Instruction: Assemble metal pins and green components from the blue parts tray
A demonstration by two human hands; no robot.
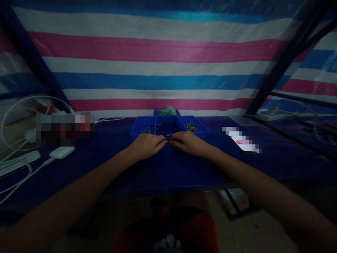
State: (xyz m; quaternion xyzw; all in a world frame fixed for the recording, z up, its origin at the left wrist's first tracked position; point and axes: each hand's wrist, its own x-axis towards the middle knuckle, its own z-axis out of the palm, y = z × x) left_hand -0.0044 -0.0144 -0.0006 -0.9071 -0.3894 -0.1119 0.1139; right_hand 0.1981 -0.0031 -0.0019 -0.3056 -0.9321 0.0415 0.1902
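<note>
In front of the blue trays, my left hand (147,144) and my right hand (188,142) meet almost fingertip to fingertip. Both are closed in a pinch on a thin, light metal piece (168,141) that bridges the small gap between them. Its exact kind is too small to make out. Behind my left hand, the left blue tray (135,126) contains small slim metal pieces (147,130). More such metal pieces (190,127) lie in the right blue tray (202,129). Between the two, a middle blue tray (164,128) holds a few thin pieces, partly hidden by my hands.
A smaller tray at the back carries a green plastic bag (168,111). To the right lies a phone (240,140) on the blue table (168,172). White cables and a white charger (62,152) occupy the left side. A striped sheet (168,52) hangs behind.
</note>
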